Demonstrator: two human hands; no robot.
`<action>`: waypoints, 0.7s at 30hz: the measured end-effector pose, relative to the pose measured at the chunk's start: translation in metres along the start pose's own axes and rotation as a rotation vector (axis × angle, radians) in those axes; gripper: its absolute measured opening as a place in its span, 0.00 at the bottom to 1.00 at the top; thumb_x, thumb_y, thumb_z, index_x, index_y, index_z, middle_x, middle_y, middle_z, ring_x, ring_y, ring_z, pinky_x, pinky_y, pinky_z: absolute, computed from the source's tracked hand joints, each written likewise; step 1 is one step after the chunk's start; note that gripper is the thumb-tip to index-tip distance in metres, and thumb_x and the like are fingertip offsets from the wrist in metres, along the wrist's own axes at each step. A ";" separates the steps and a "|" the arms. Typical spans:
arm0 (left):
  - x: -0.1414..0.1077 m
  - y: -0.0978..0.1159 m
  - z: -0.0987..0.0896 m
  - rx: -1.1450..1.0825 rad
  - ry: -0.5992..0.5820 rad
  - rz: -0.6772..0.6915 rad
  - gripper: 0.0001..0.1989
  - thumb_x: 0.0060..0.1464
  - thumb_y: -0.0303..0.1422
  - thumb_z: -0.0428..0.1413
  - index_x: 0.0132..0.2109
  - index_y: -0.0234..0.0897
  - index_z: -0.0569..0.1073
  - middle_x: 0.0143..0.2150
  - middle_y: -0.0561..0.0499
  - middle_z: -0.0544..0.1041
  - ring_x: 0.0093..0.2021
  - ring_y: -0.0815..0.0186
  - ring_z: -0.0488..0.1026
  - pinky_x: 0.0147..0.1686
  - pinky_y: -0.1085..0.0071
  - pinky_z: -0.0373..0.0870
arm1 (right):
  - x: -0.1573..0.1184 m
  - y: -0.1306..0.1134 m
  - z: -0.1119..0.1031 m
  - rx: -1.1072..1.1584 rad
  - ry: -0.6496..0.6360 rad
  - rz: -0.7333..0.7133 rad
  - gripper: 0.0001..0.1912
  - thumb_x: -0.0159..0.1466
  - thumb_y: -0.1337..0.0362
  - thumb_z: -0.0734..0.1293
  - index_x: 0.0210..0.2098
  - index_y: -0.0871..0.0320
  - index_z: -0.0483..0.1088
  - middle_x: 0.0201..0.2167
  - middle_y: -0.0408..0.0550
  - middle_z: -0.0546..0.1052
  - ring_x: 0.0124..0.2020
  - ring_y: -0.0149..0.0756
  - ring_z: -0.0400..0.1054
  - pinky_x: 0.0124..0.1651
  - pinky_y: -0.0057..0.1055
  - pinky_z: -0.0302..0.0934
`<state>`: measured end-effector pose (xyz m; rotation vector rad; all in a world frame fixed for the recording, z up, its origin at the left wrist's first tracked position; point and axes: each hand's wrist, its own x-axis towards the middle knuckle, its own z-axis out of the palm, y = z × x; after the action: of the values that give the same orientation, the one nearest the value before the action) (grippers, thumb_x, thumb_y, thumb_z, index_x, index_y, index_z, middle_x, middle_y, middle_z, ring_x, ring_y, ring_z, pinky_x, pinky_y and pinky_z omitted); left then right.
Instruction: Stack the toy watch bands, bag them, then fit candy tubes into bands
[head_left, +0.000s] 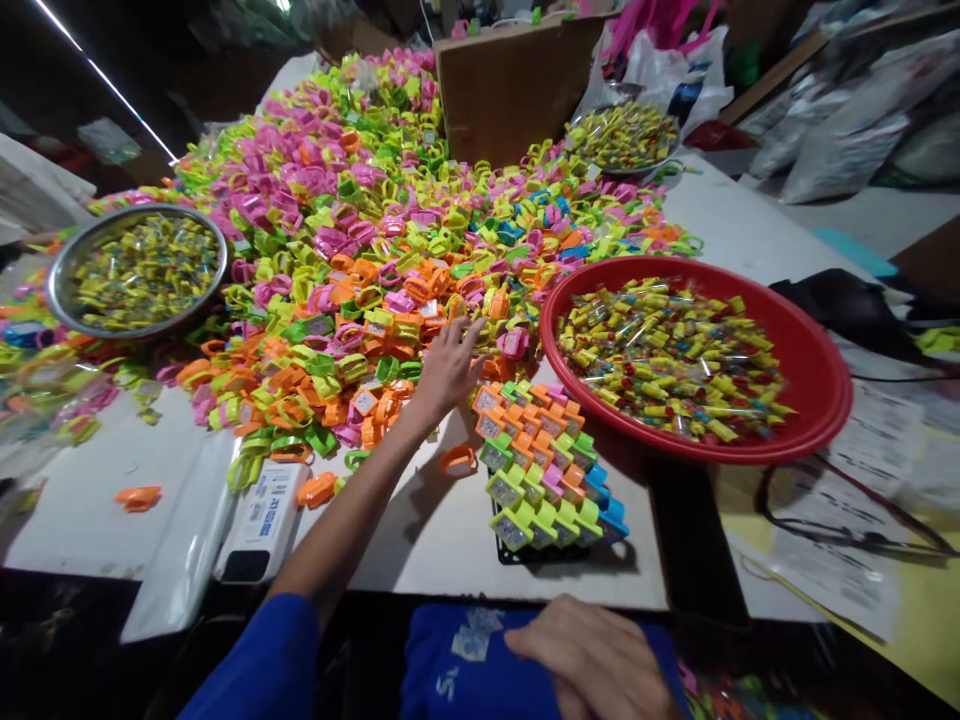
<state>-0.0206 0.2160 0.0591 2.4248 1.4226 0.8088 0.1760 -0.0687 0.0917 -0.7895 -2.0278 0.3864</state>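
On the white worktop, your left hand reaches forward, open with the fingers spread, and grips nothing. Its fingertips sit at the near edge of a broad heap of plastic toy rings in pink, lime, orange and green. Your right hand lies open and flat on a blue cloth below the worktop's near edge, also holding nothing.

A black rack stands just right of your left hand, carrying rings in tight rows. A loose orange ring lies beside the rack on the bare surface.

Note the surrounding items. A red plastic basin to the right and a steel bowl to the left both hold small yellow-and-red tubes. A steel tray of similar tubes sits at the far side, beside an upright cardboard panel that rises behind the heap. White sacks lie beyond the worktop.

Left of your forearm lies a white power bank; its blue printing is too small to read. Printed sheets right of the basin are likewise illegible, and a dark cable lies across them.
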 end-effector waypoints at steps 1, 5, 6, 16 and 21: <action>0.011 0.001 0.000 0.166 -0.029 0.021 0.32 0.72 0.37 0.52 0.77 0.36 0.57 0.75 0.32 0.62 0.74 0.43 0.60 0.71 0.47 0.60 | 0.004 -0.002 0.006 0.012 -0.021 -0.010 0.17 0.72 0.79 0.57 0.50 0.60 0.74 0.30 0.45 0.83 0.29 0.34 0.77 0.34 0.29 0.71; 0.039 0.003 0.005 0.436 -0.180 0.033 0.31 0.72 0.34 0.51 0.75 0.24 0.57 0.71 0.25 0.67 0.71 0.38 0.63 0.68 0.46 0.61 | 0.022 -0.014 0.029 0.018 -0.078 -0.137 0.13 0.75 0.75 0.59 0.43 0.59 0.74 0.25 0.40 0.78 0.26 0.31 0.71 0.29 0.29 0.63; 0.042 0.003 0.007 0.428 -0.197 0.029 0.28 0.71 0.31 0.50 0.73 0.23 0.61 0.68 0.24 0.70 0.69 0.38 0.65 0.67 0.46 0.62 | 0.026 -0.017 0.035 0.011 -0.079 -0.166 0.12 0.76 0.74 0.60 0.42 0.58 0.74 0.24 0.38 0.76 0.25 0.30 0.70 0.28 0.29 0.62; 0.036 -0.017 -0.008 0.161 -0.299 -0.072 0.08 0.65 0.23 0.51 0.45 0.34 0.74 0.41 0.41 0.79 0.42 0.54 0.78 0.46 0.62 0.73 | 0.022 -0.017 0.061 0.073 0.044 -0.169 0.12 0.77 0.71 0.58 0.45 0.56 0.73 0.25 0.36 0.76 0.26 0.29 0.70 0.26 0.29 0.58; 0.014 -0.024 -0.024 -0.091 -0.321 -0.180 0.08 0.68 0.31 0.51 0.45 0.36 0.75 0.26 0.54 0.73 0.21 0.65 0.69 0.27 0.70 0.67 | 0.007 -0.009 0.053 0.207 -0.016 -0.069 0.17 0.67 0.77 0.59 0.48 0.58 0.73 0.31 0.44 0.80 0.29 0.32 0.72 0.31 0.28 0.65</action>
<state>-0.0465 0.2381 0.0734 2.1973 1.4169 0.4116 0.1253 -0.0693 0.0723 -0.5890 -1.9858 0.5544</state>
